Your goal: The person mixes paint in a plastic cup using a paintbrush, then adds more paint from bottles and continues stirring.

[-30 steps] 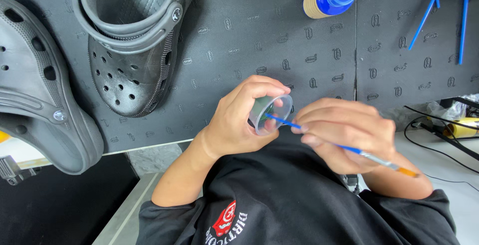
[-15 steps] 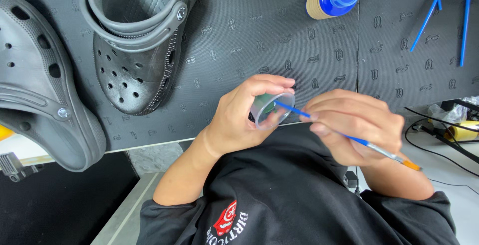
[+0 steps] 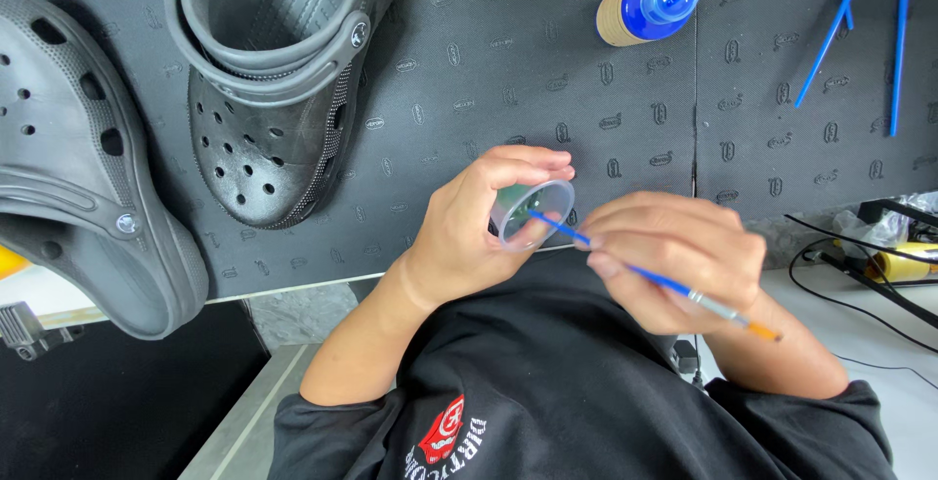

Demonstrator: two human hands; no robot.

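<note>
My left hand (image 3: 459,236) wraps a small clear cup (image 3: 532,212) above my lap, tilted sideways; it looks light, thin and easily crushed, so I'd grip the wall gently. My right hand (image 3: 674,260) pinches a slim blue brush (image 3: 645,273), tip inside the cup. Clogs (image 3: 264,80), bottles (image 3: 650,1) and cables (image 3: 860,275) sit clear on the table (image 3: 547,80)

Blue paintbrush (image 3: 645,270) — grey clogs (image 3: 264,89)

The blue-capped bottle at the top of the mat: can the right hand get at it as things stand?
Probably not yet. The right hand grips a thin blue paintbrush, so its fingers are busy, though the dark mat up to the bottle lies bare.
</note>
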